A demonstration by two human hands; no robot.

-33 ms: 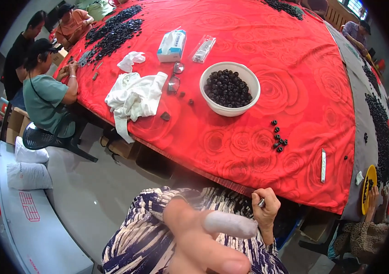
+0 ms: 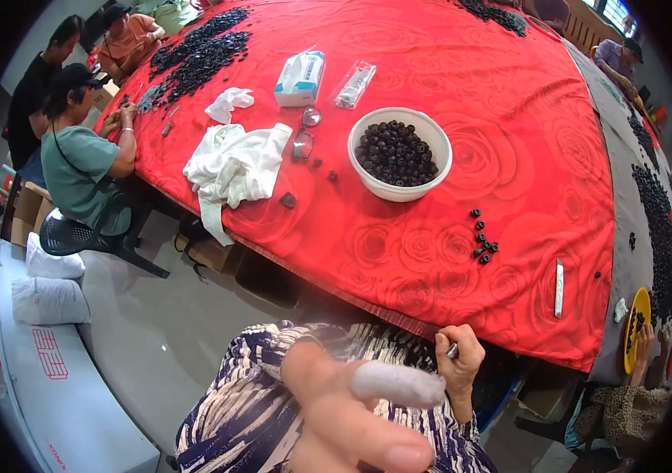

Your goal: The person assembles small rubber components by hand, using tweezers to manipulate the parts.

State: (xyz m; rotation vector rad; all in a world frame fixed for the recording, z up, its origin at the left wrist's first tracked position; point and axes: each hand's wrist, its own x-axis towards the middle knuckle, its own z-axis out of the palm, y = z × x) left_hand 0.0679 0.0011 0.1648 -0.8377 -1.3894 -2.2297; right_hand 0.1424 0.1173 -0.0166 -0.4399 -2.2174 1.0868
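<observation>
Grey and mostly hidden, a small rod (image 2: 453,350) is clenched in the right hand (image 2: 464,359) by the near edge of the red worktop (image 2: 336,236). Closer to the camera, the left hand (image 2: 340,414) has outstretched fingers, nothing visibly grasped. Black beads (image 2: 485,258) lie inward from that edge, toward the right corner.

Left hand: (image 2: 352,422) large in the foreground, near the lens, partly cut off by the lower edge.
Wrapped digit: (image 2: 399,385) 1, sheathed in white, extended toward the right, tip slightly fuzzy.
Bare digit: (image 2: 387,445) 1, below the wrapped one, extended rightward, nail visible.
Digit spacing: visible gap between these 2.
Right hand: (image 2: 460,352) farther from the lens, right of the left hand, fingers curled into a closed grip.
Right wrist: (image 2: 462,404) below the fist, roughly upright.
Forearms: largely hidden.
</observation>
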